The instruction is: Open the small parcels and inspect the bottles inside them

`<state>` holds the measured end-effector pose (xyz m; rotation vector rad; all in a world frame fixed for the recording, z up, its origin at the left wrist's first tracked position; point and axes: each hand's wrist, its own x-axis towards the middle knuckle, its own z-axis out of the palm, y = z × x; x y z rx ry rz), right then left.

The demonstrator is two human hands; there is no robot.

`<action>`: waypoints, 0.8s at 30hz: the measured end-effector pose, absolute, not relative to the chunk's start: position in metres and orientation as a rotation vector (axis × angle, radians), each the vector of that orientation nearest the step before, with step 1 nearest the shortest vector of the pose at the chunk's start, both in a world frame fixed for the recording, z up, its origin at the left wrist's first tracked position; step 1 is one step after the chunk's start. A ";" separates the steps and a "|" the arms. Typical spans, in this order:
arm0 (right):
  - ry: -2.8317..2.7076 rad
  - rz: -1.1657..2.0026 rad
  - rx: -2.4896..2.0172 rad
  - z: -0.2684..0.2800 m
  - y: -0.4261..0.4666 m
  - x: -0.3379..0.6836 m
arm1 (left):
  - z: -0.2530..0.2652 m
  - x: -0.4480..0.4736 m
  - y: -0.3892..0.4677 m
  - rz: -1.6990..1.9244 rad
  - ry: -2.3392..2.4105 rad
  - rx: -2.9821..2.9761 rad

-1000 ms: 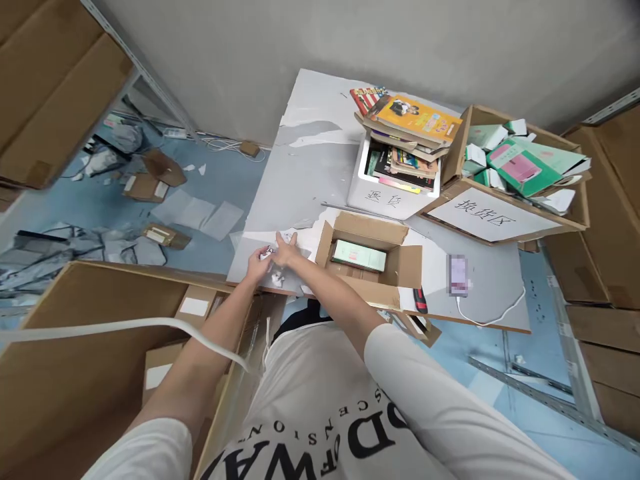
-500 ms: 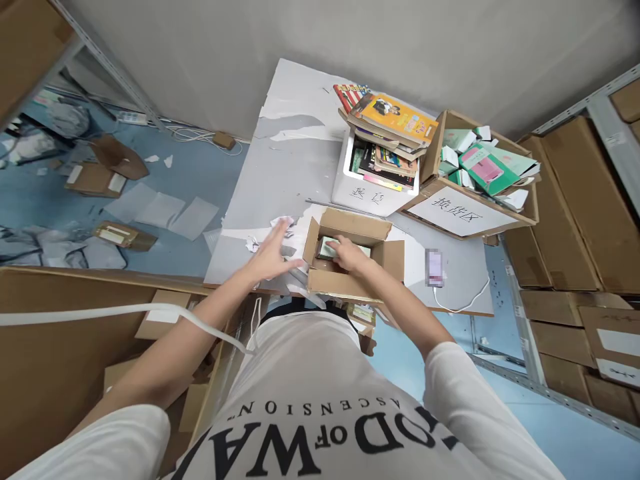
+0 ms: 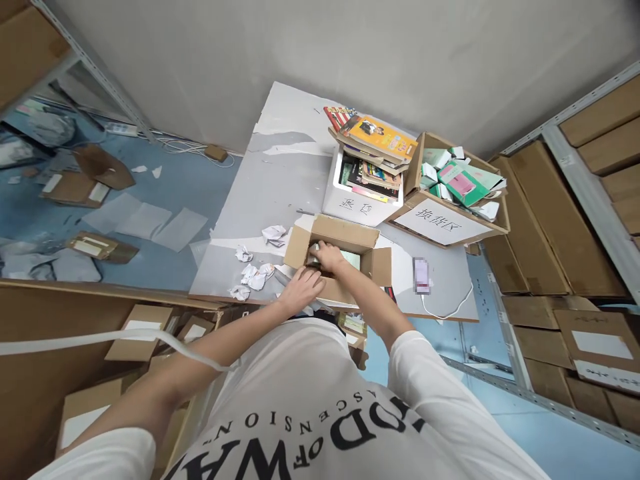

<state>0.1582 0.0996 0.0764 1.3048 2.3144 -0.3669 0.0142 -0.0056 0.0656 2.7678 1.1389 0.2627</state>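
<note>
An open cardboard box (image 3: 345, 230) stands at the table's front edge with its flaps folded outward. Inside lie pale green-and-white items (image 3: 351, 259), perhaps small boxes. My right hand (image 3: 329, 257) reaches into the left half of the carton, fingers curled around a small pale green box (image 3: 315, 249) that is mostly hidden. At the carton's near left corner, my left hand (image 3: 303, 288) has its fingers bent over the cardboard edge. Crumpled white paper balls (image 3: 257, 275) are scattered to the left of the carton.
Behind the carton stand a white bin (image 3: 345, 207) stacked with books and a cardboard bin (image 3: 457, 230) of small green boxes. A phone (image 3: 421, 275) with a white cable lies at right. Shelves of cartons (image 3: 595, 340) line the right side; paper sheets (image 3: 150, 217) litter the floor.
My left hand has moved right and down, from above the crumpled paper to the carton's near left corner. My right hand has shifted toward the carton's left end. The view has shifted slightly.
</note>
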 end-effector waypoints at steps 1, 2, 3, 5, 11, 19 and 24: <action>2.377 -0.390 1.323 0.084 0.101 0.166 | 0.063 0.014 -0.003 0.271 1.131 2.784; 2.457 -0.428 1.348 0.093 0.102 0.176 | 0.061 0.013 0.000 0.279 1.125 2.797; 2.551 -0.477 1.385 0.102 0.102 0.186 | 0.059 0.013 0.003 0.287 1.121 2.806; 2.746 -0.586 1.499 0.120 0.101 0.209 | 0.056 0.012 0.011 0.299 1.110 2.818; 3.122 -0.598 2.131 0.180 0.082 0.271 | 0.049 0.021 0.049 0.287 1.133 2.849; 3.426 -0.749 2.100 0.197 0.020 0.307 | 0.047 0.045 0.109 0.285 1.268 2.794; 3.164 -1.009 2.153 0.126 -0.006 0.295 | 0.051 0.045 0.117 0.265 1.281 2.750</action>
